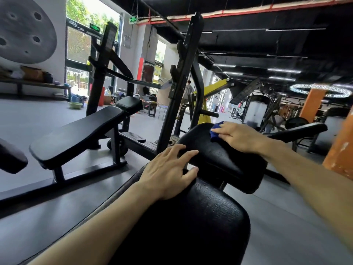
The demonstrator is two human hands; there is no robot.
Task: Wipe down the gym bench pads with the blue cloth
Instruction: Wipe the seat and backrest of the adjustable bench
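Note:
A black gym bench fills the lower middle of the head view, with a long back pad (200, 222) near me and a smaller seat pad (225, 159) beyond it. My right hand (238, 135) presses the blue cloth (215, 131) flat on the far end of the seat pad; only the cloth's left part shows beyond the fingers. My left hand (170, 173) rests with spread fingers across the gap between the two pads, thumb on the back pad's end, fingertips on the seat pad's near edge.
A black rack upright (181, 79) rises just behind the seat pad. A second black bench (76, 134) stands to the left on the grey floor. An orange column (342, 150) is at the right edge. A person stands far back by a yellow machine (212, 90).

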